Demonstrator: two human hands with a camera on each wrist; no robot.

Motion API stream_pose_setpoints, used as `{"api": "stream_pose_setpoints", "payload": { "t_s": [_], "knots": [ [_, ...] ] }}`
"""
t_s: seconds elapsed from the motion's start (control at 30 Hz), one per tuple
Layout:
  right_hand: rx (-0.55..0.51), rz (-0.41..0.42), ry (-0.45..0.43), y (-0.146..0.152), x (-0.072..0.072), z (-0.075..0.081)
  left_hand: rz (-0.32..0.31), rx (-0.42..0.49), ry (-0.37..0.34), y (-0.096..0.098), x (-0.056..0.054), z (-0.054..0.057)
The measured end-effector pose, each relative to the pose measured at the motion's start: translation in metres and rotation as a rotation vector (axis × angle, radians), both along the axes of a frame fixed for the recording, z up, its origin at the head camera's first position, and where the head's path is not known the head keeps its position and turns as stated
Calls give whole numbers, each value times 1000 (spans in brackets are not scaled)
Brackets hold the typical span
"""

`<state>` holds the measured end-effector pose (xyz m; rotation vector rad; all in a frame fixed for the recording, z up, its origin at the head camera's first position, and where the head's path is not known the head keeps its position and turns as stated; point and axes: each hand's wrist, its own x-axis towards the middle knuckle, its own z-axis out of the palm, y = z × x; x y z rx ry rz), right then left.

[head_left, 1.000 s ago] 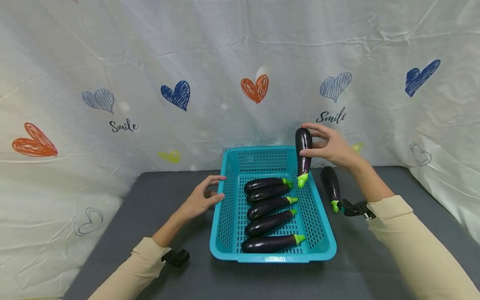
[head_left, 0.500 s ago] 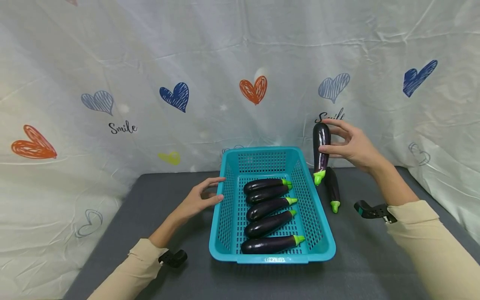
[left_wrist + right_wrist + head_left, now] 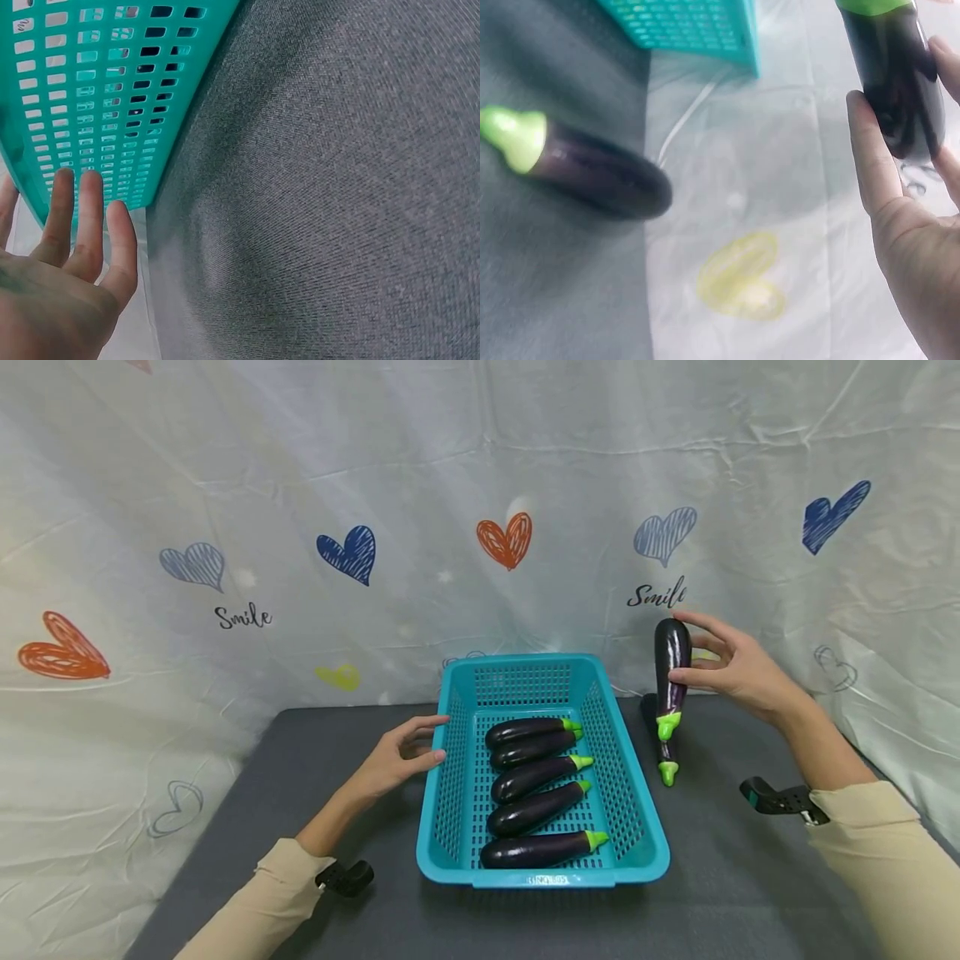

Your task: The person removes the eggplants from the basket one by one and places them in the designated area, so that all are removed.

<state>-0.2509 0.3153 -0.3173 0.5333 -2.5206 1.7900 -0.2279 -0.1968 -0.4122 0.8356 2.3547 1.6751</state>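
Observation:
My right hand (image 3: 746,672) pinches a dark purple eggplant (image 3: 672,656) between thumb and fingers, stem end down, to the right of the blue basket (image 3: 429,827). In the right wrist view, the held eggplant (image 3: 896,75) stands clear of a second eggplant (image 3: 600,169) on the table. From the head, that table eggplant (image 3: 667,760) is partly hidden behind the held one. Several more eggplants (image 3: 536,810) lie in the basket, green stems to the right. My left hand (image 3: 393,760) is at the basket's left rim; its fingers (image 3: 90,217) reach up, fairly straight, beside the perforated wall (image 3: 97,97).
A dark grey cloth covers the table (image 3: 337,735). Behind it hangs a pale curtain (image 3: 420,460) printed with hearts and words, close to the basket's far end. Black straps (image 3: 780,797) with devices sit at both wrists.
My right hand has carried the eggplant rightward from above the basket's right rim to over the eggplant on the table. The left hand has stayed at the rim.

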Motion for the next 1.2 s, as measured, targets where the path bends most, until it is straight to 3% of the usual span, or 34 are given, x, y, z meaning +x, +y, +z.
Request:
{"api": "stream_pose_setpoints", "payload": {
  "t_s": [0.37, 0.8, 1.2],
  "knots": [
    [128, -80, -16, 21, 7, -14, -3, 7, 8, -1, -1, -2],
    [31, -92, -122, 47, 9, -49, 7, 6, 22, 0, -1, -3],
    [47, -41, -145, 64, 6, -74, 13, -2, 51, 1, 1, 0]
  ]
}}
